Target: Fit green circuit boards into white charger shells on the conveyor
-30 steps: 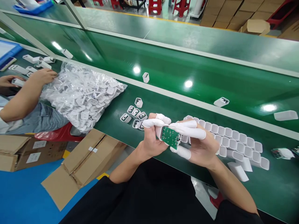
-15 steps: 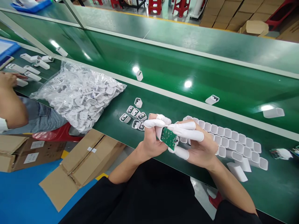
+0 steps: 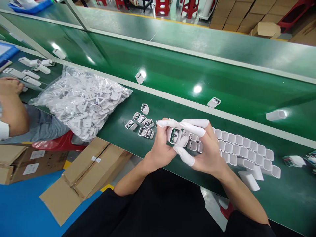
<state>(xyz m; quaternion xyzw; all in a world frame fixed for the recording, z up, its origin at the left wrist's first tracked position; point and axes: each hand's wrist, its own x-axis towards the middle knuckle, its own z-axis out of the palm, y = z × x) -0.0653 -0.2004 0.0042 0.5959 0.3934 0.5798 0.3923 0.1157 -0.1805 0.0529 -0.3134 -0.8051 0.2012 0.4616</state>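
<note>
Far left: a co-worker's hand (image 3: 12,86) at the surface (image 3: 115,126), arm cut off by the frame. Next, a clear bag (image 3: 84,102) of small white parts. Then a loose cluster of filled housings (image 3: 142,119), open ends showing. Centre: left hand (image 3: 161,148) curled around one white housing (image 3: 169,136), mouth toward the camera; green board (image 3: 172,135) and components (image 3: 176,135) inside it. Right hand (image 3: 208,148) half open, covered fingertips (image 3: 189,127) close by the housing's right side; cannot tell whether they press on it. Handling, as I judge it: grip the walls without squeezing them inward, keep the board square to the mouth, push its edge evenly, spare the components. If it binds, ease back and realign. Farther right: rows of open-mouthed shells (image 3: 243,151), then a blurred pile (image 3: 294,160).
</note>
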